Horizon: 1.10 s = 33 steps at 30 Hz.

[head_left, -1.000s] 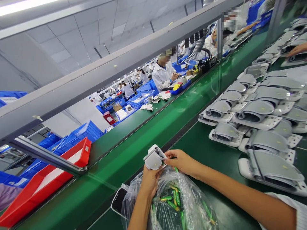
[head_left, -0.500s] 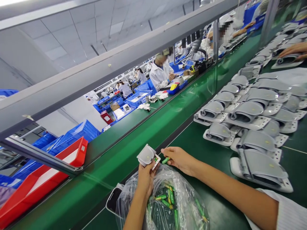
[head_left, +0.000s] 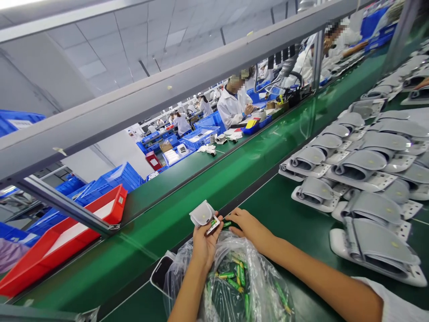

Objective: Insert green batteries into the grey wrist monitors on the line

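Note:
My left hand (head_left: 205, 241) holds a grey cuffed device (head_left: 202, 213) with a white body, tilted above the bag. A green battery (head_left: 226, 224) lies at the fingertips of my right hand (head_left: 246, 227), beside the device; its fingers are bent around that end. Another bit of green shows inside the device's opening. Below both hands sits a clear plastic bag (head_left: 264, 273) with several green batteries (head_left: 240, 273) in it.
Rows of similar grey devices (head_left: 372, 250) cover the bench at right. A phone-like object (head_left: 162, 271) lies left of the bag. A red tray (head_left: 75, 237) stands at left. A metal bar (head_left: 161, 91) crosses above; people in white coats (head_left: 231, 107) sit beyond.
My right hand has moved the battery left, up to the device. The device has turned slightly in my left hand. The whole view has shifted a little.

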Each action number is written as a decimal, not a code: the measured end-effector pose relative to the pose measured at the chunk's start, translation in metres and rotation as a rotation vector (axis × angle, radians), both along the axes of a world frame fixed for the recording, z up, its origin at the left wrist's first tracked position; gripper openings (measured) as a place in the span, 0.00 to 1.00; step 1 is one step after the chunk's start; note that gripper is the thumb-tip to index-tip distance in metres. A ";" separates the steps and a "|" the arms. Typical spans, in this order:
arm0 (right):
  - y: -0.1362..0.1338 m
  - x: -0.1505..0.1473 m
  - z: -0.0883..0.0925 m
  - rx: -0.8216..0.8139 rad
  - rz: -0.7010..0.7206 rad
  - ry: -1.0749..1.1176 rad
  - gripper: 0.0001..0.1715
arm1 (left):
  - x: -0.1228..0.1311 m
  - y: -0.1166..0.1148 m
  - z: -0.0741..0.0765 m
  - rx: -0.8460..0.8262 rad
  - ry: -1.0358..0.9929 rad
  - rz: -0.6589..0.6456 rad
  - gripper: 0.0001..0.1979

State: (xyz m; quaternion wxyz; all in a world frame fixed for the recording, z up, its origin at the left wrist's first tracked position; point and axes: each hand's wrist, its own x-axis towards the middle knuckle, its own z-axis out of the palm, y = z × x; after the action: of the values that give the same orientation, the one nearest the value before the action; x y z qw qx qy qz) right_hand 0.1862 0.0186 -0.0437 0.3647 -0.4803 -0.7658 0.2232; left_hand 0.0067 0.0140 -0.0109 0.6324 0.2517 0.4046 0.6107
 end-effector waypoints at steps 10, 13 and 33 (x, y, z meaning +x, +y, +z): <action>-0.006 0.001 0.017 -0.055 -0.046 0.332 0.11 | -0.004 0.000 0.002 -0.019 -0.067 -0.011 0.27; -0.009 -0.002 0.021 -0.090 -0.007 0.439 0.13 | -0.004 -0.002 0.001 0.011 -0.071 -0.053 0.32; -0.017 -0.014 0.003 0.243 -0.088 0.109 0.17 | 0.005 -0.016 0.002 0.095 -0.097 -0.318 0.34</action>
State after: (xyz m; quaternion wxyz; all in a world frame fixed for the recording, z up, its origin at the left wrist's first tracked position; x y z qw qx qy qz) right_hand 0.1718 0.0021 -0.0406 0.4705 -0.4528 -0.7446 0.1384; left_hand 0.0114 -0.0021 -0.0090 0.7271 0.3125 0.2992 0.5330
